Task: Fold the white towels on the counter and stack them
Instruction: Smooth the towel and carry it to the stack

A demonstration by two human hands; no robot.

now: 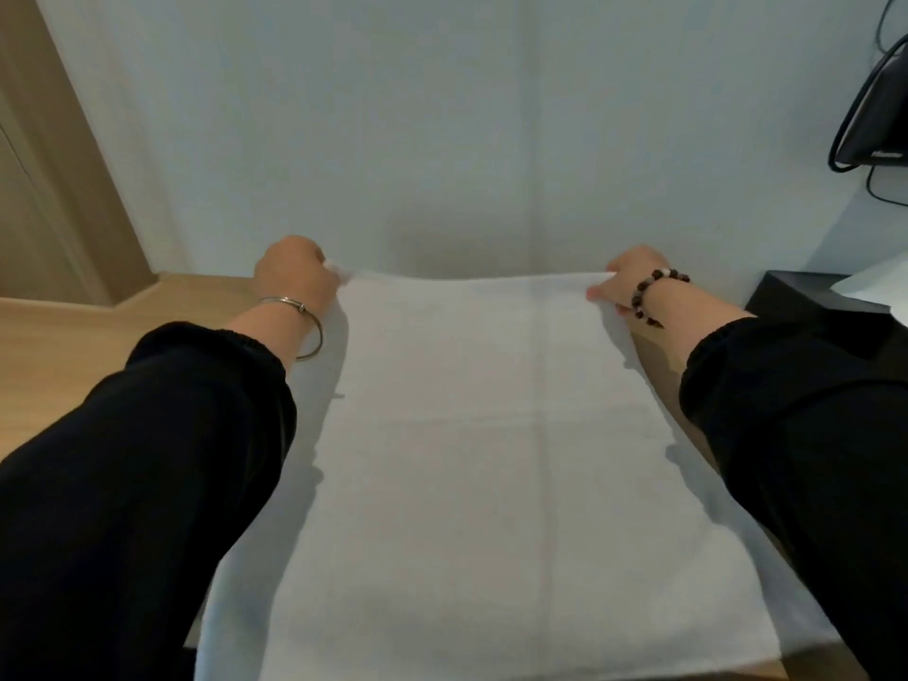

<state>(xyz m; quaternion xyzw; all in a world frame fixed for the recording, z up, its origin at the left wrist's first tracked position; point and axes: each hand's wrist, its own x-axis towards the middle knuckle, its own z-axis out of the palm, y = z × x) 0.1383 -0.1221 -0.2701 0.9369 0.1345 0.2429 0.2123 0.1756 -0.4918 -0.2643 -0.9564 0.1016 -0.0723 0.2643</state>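
White towel (491, 459) on counter (59, 346); left hand (295, 275), right hand (626, 282) pinch its far corners.

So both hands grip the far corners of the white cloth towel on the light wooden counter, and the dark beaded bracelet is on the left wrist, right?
Not quite. The head view shows the dark beaded bracelet on the right wrist. Otherwise yes: the left hand and right hand grip the far corners of the white cloth towel on the light wooden counter.
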